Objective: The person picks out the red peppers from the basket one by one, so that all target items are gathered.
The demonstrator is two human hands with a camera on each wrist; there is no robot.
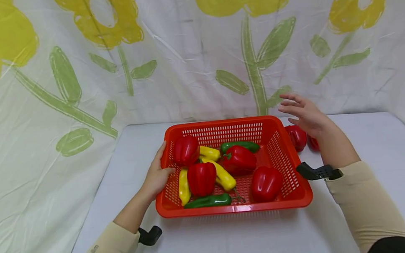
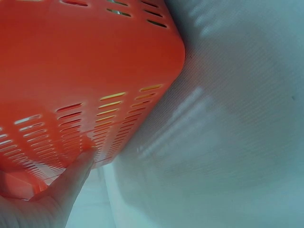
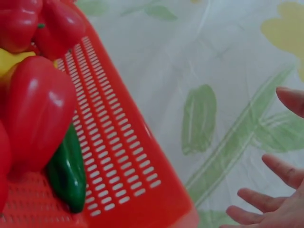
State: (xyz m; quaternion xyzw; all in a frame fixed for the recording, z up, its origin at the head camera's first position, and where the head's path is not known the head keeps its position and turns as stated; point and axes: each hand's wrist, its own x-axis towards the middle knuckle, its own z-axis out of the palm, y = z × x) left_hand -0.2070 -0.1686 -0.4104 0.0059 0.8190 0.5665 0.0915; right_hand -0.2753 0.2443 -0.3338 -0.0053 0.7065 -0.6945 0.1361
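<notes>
Basket (image 1: 213, 211) sits between our hands, just right of our left fingers; our left hand (image 1: 155, 176) grips its side. Our right hand (image 1: 307, 117) is loosely spread, well open and holding nothing. Near those fingers, beyond the basket's right side, two red peppers (image 1: 296, 138) lie on the table (image 1: 373, 156), one partly hidden by our wrist. Brushing their smooth, rounded sides could roll them out of reach; pulling unevenly with our left fingers could tilt the basket and spill its load.
</notes>
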